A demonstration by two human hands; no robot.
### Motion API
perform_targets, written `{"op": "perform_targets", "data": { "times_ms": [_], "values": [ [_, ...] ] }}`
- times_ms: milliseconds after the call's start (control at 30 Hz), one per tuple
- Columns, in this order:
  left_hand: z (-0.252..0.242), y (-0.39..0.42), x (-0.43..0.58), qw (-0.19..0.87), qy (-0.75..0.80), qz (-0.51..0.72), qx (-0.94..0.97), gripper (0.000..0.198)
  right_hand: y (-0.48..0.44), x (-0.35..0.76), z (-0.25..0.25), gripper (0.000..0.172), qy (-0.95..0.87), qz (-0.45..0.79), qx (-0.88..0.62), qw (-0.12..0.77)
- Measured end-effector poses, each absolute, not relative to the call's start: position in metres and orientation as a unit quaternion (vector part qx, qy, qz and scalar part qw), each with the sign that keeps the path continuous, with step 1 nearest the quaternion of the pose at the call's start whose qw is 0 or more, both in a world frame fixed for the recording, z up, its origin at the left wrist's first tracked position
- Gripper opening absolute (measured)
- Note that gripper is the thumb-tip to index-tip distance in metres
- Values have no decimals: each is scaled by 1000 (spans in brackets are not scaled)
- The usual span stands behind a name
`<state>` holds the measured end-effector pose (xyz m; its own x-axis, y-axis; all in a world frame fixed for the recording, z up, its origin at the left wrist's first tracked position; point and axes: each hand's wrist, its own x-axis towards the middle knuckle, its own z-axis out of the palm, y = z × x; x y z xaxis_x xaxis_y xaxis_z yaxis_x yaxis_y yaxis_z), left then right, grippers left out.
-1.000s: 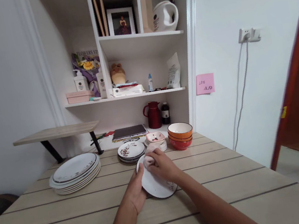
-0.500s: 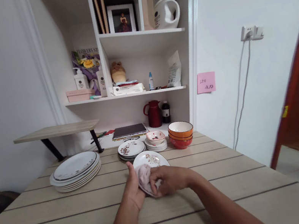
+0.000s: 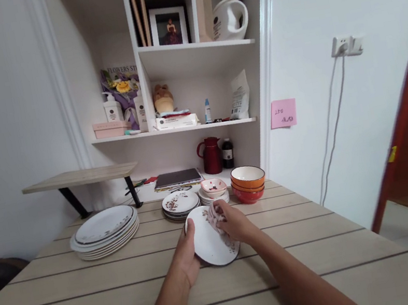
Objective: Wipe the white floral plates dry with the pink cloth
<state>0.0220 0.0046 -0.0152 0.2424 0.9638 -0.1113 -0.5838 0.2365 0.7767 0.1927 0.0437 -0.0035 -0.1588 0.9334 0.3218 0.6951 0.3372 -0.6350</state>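
Observation:
A white plate with a brown flower pattern (image 3: 209,243) is tilted up above the middle of the wooden table (image 3: 107,301). My left hand (image 3: 187,254) grips its left edge, the thumb over the rim and the other fingers hidden behind. Bunched in my right hand (image 3: 235,220) is a pale pink cloth (image 3: 216,218), which lies against the upper right part of the plate's face. Just behind stands a stack of smaller patterned plates (image 3: 180,202).
Large plates (image 3: 104,225) are stacked at the left, near a raised wooden shelf (image 3: 80,178). Small white dishes topped by a pink bowl (image 3: 213,186) and orange and red bowls (image 3: 248,182) stand at the back right. A red jug (image 3: 211,155) is behind them.
My right hand has moved the cloth from the plate's lower left up to its upper right. The plate has turned, and its pattern now shows at the right side.

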Motion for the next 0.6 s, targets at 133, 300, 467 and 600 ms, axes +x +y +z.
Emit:
{"op": "perform_targets", "data": {
  "times_ms": [133,300,467,600],
  "values": [
    [-14,3,21,730,301,516,332,71,48,180,-2,34,-738,147,-525,397],
    [-15,3,21,763,255,483,346,69,41,167,1,27,-761,155,-470,419],
    [-20,5,24,756,238,513,328,67,24,157,6,32,-780,300,-383,393],
    [-18,7,24,753,258,529,293,71,12,160,11,33,-806,383,-360,273]
  ]
}}
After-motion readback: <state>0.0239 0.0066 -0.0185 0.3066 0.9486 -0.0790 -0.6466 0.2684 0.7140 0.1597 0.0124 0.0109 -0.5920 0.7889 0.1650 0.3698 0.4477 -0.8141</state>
